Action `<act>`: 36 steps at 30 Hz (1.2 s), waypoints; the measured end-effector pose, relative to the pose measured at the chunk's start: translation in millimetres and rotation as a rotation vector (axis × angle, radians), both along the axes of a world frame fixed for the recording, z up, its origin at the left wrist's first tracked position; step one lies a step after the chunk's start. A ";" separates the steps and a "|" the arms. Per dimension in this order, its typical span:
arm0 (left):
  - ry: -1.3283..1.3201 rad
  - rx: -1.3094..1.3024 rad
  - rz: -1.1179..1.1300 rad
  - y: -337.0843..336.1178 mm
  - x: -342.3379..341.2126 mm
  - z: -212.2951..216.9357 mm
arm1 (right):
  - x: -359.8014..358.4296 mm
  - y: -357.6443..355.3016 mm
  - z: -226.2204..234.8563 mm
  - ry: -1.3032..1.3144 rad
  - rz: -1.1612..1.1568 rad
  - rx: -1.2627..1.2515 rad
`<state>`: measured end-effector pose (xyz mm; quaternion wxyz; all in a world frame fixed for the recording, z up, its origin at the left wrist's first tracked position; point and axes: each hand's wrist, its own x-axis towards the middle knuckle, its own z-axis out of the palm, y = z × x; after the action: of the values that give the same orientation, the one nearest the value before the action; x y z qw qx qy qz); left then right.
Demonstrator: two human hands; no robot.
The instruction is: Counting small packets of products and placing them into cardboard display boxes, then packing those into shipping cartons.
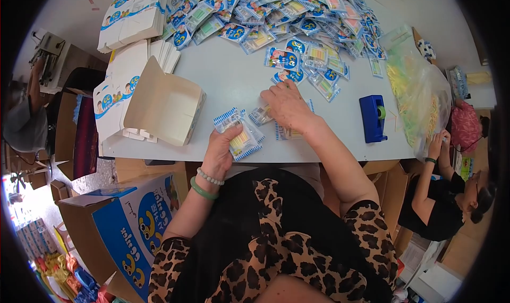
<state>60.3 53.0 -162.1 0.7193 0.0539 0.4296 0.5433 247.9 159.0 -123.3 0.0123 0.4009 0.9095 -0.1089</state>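
Note:
My left hand [220,146] is closed around several small clear packets [241,141] with blue-striped ends and pale coloured strips inside, held fanned together near the table's front edge. My right hand [287,106] is on the table just right of them, palm down with bent fingers. A packet [260,115] sticks out beneath its thumb side, and another packet [287,133] lies under the wrist. Just beyond the fingers sit printed packets [283,59] at the near end of a large heap [265,16]. What the right fingertips press on is partly hidden.
An open white box [167,103] leans over flat cartons [114,98] at left, below a carton stack [133,18]. A blue tape dispenser [373,118] stands at right, near a clear plastic bag [417,90]. A co-worker's hands [436,144] touch the bag. A large carton [127,234] stands lower left.

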 end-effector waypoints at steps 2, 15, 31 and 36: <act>0.009 -0.010 -0.003 0.0 0.8 2.3 | -0.3 1.2 -0.1 0.000 -0.029 -0.056; 0.038 0.015 -0.041 0.8 0.6 -0.3 | 52.7 -56.0 1.9 0.035 -0.230 0.197; -0.017 0.014 -0.040 -0.2 0.1 -0.4 | 60.4 -83.4 6.0 0.176 -0.413 0.324; -0.062 0.032 -0.060 -0.6 -3.8 0.1 | 63.3 -95.7 -4.9 0.236 -0.455 0.118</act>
<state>56.5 52.4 -162.0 0.7473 0.0612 0.3967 0.5296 311.2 63.4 -128.2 -0.1422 0.5798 0.7958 -0.1016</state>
